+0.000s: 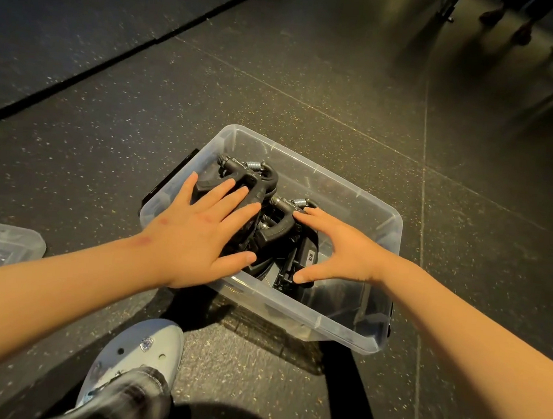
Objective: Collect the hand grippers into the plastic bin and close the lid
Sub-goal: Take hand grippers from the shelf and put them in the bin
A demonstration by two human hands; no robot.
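Closest to the camera there's a pale grey perforated clog [145,347] planted on the floor, so the person is crouched right over the work. Just past it sits the clear rectangular plastic bin [310,314], lid off, on the dark speckled rubber floor [312,80].

Both arms reach into it. The left hand [197,233] lies flat, fingers straight and spread, palm down on the pile. The right hand [338,247] is splayed too, its fingertips touching the top of the heap and the thumb down by a black plastic block. Neither one is gripping anything. My guess is they're pressing and shuffling stuff down so it sits below the rim.

The stuff is the black hand grippers with silver coil springs [237,180], heaped in the bin's left half, a couple of them riding fairly high. The right half looks mostly bare.

Off to the left, well apart from the bin, is a clear plastic piece [4,244] that I'd bet is the lid. Collecting looks about done, and closing isn't.
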